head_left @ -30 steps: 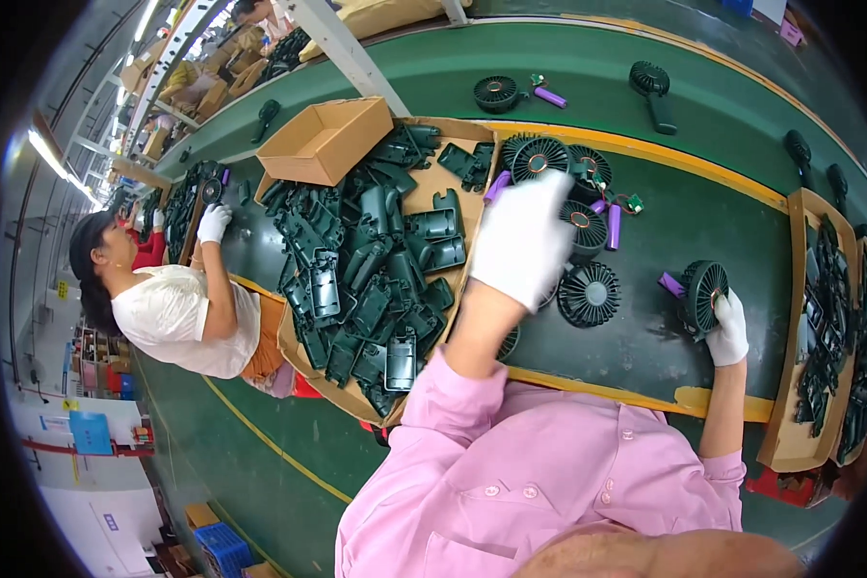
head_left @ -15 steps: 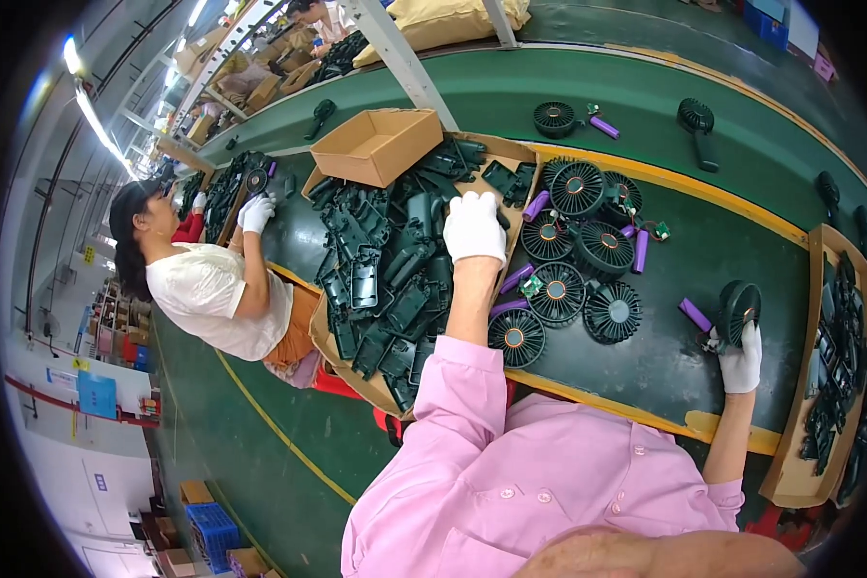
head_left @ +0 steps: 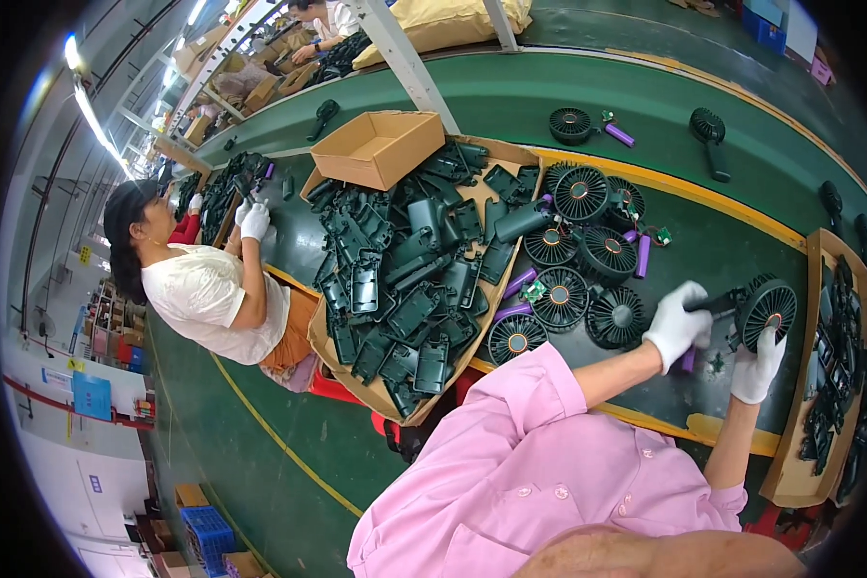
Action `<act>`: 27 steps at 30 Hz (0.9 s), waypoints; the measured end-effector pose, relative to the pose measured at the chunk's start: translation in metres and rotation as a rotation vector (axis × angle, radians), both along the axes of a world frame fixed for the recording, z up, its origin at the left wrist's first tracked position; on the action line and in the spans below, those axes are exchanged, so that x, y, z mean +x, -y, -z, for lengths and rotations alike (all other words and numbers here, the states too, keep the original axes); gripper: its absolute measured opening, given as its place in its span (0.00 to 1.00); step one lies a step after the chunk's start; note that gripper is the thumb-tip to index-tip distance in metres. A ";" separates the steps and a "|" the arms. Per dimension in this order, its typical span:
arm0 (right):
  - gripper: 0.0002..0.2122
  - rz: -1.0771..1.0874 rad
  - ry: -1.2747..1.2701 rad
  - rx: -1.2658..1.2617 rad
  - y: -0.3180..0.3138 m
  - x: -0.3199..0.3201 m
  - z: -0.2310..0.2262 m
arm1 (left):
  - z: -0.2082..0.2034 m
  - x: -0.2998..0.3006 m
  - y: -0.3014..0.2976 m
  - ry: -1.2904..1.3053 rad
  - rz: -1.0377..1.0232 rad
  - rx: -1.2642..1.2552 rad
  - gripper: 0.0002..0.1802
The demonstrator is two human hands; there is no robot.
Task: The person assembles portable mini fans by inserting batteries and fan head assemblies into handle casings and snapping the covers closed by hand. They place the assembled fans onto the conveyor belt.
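In my right hand, gloved in white, is a round black fan head with a ring grille and an orange centre, its fingers closed at the lower rim. My left hand, also gloved, is closed on a dark plastic handle shell that reaches to the fan head's left side. Whether the two parts touch is hard to tell. Under the left hand, a purple battery cell shows in part. Beside it lies a small circuit board. Several more fan heads with purple cells are grouped to the left.
A carton heaped with black shells stands left, a smaller open box on top. Another carton of dark parts borders the right. Behind runs a green belt carrying handheld fans. A co-worker works at far left.
My left hand has left the shell carton and come right to the fan head, now with a handle shell. The fan head has turned to show its grille. Things on the belt have shifted right.
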State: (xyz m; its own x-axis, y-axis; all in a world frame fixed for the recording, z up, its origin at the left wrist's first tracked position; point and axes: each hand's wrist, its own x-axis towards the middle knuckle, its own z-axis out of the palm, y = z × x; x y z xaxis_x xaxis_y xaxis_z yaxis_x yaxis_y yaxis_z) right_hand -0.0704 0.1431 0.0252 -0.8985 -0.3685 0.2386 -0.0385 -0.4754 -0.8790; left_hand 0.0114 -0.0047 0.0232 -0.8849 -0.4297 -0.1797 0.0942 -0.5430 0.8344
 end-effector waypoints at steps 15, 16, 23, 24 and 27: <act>0.31 0.024 -0.086 0.227 -0.006 0.004 -0.028 | 0.017 -0.003 -0.014 -0.235 0.641 0.088 0.25; 0.28 0.036 -0.094 0.240 -0.007 -0.001 -0.018 | 0.021 -0.003 -0.015 -0.201 0.648 0.083 0.24; 0.20 0.090 0.011 0.308 -0.029 -0.029 0.043 | 0.024 0.000 -0.012 -0.080 0.651 0.047 0.17; 0.20 0.082 0.025 0.314 -0.027 -0.028 0.045 | 0.027 0.000 -0.012 -0.090 0.629 0.046 0.17; 0.21 0.076 0.159 0.191 -0.020 -0.026 0.052 | 0.023 -0.001 -0.014 -0.053 0.586 0.057 0.19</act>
